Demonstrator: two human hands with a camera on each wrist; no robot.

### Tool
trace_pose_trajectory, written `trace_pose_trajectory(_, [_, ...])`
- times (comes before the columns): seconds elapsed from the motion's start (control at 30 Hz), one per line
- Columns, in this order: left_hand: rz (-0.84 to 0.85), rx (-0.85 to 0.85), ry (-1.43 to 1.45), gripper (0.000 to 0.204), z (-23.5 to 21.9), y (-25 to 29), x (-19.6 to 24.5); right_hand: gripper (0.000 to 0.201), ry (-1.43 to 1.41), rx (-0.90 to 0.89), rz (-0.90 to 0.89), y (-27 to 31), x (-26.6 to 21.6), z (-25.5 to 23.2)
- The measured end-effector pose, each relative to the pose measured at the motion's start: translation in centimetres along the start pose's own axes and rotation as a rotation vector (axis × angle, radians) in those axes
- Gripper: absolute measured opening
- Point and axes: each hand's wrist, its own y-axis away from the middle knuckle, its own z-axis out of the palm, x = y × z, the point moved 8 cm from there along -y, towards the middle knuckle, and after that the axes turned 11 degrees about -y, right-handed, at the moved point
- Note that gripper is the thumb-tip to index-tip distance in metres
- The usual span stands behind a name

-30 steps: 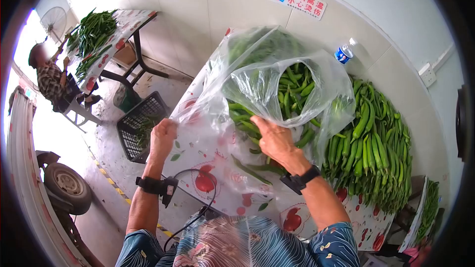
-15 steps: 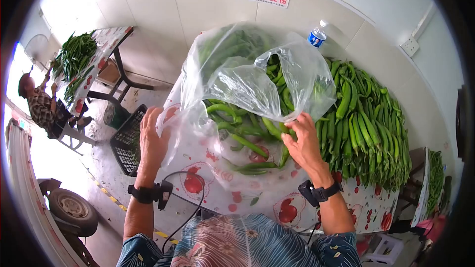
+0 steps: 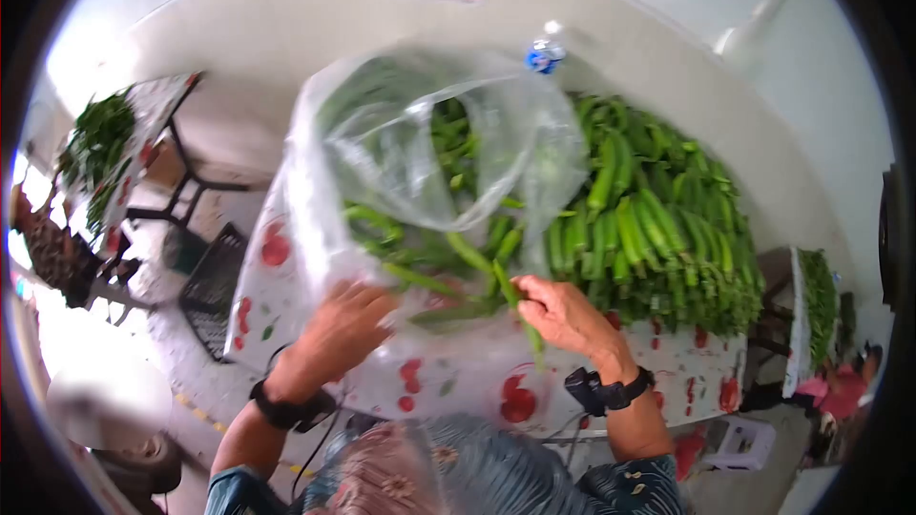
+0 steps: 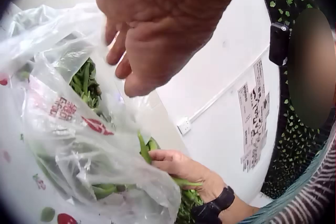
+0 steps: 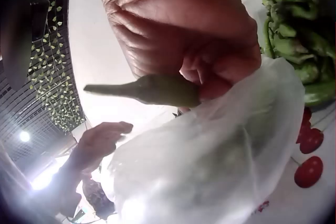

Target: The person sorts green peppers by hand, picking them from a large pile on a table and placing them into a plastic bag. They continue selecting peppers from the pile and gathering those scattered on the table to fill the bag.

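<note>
My right hand [image 3: 570, 319] pinches a long green pepper [image 5: 163, 88] near its stem end, and the stem sticks out past the fingers in the right wrist view. Just left of it, a large clear plastic bag [image 3: 551, 138] lies with green peppers inside, several of them [image 3: 434, 313] at its near side. My left hand [image 3: 345, 329] hovers over the bag's near left side. Its fingers [image 4: 119, 45] hang loosely bent with nothing between them in the left wrist view. To the right, a big heap of green peppers [image 3: 658, 229] is stacked in rows.
A patterned table cover [image 3: 682, 372] lies under everything. A small bottle [image 3: 545, 57] stands by the wall behind the bag. Off to the left are a black crate [image 3: 215, 291] and a second table with greens [image 3: 100, 138]. A white stool [image 3: 744, 443] stands at lower right.
My left hand has let go of the bag's left edge and moved right and nearer. The right hand has left the bag opening, drawn nearer and taken a pepper. The head view has swung right.
</note>
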Motion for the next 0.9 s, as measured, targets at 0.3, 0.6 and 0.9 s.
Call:
trace_pose_trajectory(0.3, [-0.432, 0.06, 0.176, 0.059, 2.4, 4.1, -6.5, 0.034, -0.028, 0.733, 0.092, 7.5, -5.3, -22.6])
trace_pose_trajectory(0.6, [-0.407, -0.108, -0.17, 0.067, 7.6, 5.1, -7.2, 0.026, 0.066, 0.805, 0.277, 0.5, 1.5, -31.4])
trace_pose_trajectory(0.9, [-0.33, -0.049, -0.094, 0.043, 5.9, 4.8, -6.8, 0.027, 0.106, 0.613, 0.12, -5.6, -0.2, -27.0])
